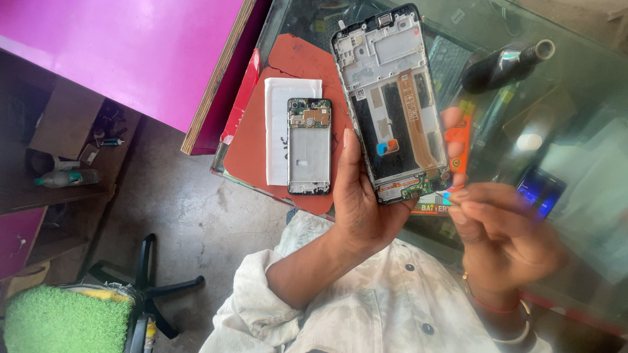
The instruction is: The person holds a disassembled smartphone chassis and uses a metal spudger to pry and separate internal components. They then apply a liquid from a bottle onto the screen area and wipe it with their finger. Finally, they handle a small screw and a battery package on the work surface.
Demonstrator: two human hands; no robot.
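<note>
My left hand (356,196) grips an opened phone frame (391,98) with its back off, showing a bare metal chassis, an orange flex cable and a small green board at the bottom. My right hand (500,238) hovers at the frame's lower right corner, fingers pinched together, close to an orange plastic strip (460,142) behind the frame; what the fingers pinch is too blurred to tell. A second opened phone (309,145) lies on a white sheet (278,131) on a red mat (252,147).
The mat rests on a glass table (575,98). A dark bottle (504,65) lies at the table's back right, a small lit screen (540,189) to the right. A magenta board (131,52) stands at left. A chair base (147,281) and green towel (65,320) sit on the floor.
</note>
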